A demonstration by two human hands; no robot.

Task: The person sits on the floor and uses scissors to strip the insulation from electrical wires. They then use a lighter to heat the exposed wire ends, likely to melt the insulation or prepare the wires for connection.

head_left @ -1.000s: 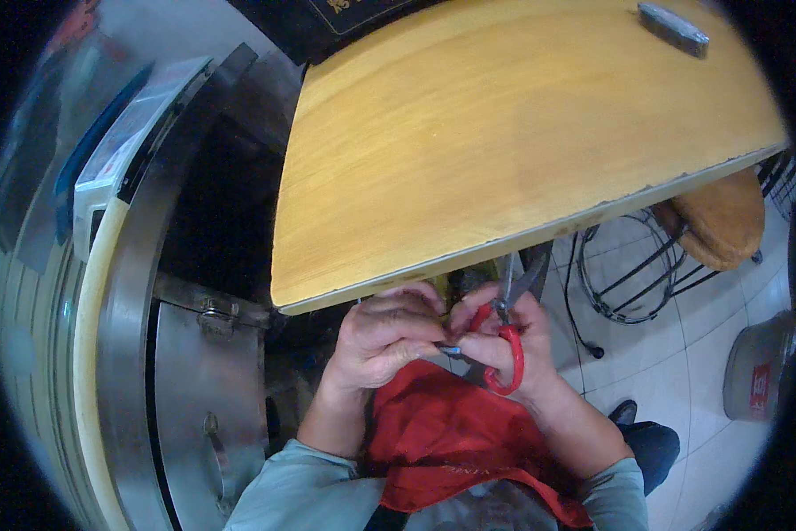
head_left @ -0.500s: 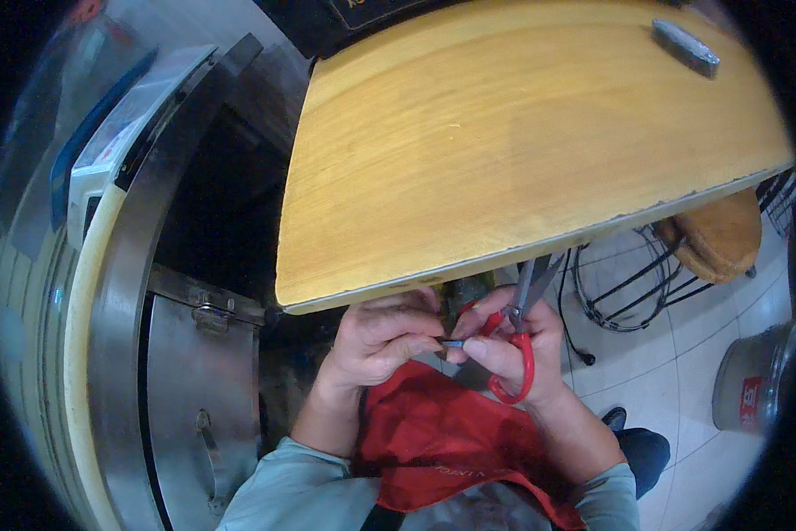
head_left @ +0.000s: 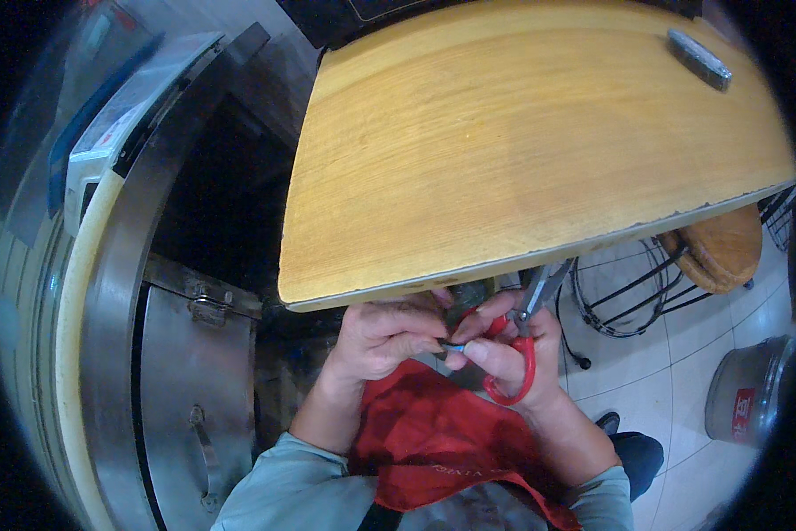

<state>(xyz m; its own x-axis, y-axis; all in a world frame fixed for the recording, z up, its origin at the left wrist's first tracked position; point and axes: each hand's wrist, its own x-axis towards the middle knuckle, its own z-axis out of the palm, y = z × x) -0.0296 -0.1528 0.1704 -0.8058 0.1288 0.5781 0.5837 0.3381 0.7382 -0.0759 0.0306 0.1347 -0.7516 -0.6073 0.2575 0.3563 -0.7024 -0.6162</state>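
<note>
Just below the near edge of the wooden tabletop [head_left: 513,168], my two hands meet at the fingertips. My left hand [head_left: 384,341] is closed, its thumb and fingers pinching a small thin piece [head_left: 457,348], dark with a bluish end, too small to name. The other end is between the thumb and fingers of my right hand [head_left: 504,361]. That hand also keeps hold of scissors [head_left: 531,363] with red handles looped around its fingers. Their metal blades point up and away, close to the table edge, and the tips are partly hidden.
A dark oblong object [head_left: 699,60] lies at the tabletop's far right. On the left stands a steel cabinet [head_left: 199,380] with a handle. A wooden-seated stool [head_left: 721,248], loose black cable [head_left: 584,361] and a metal bin [head_left: 747,389] are on the right, over the tiled floor.
The view has shifted slightly. Both hands keep their grip with the scissors still in the right hand, and the thin piece between the fingertips has tilted a little.
</note>
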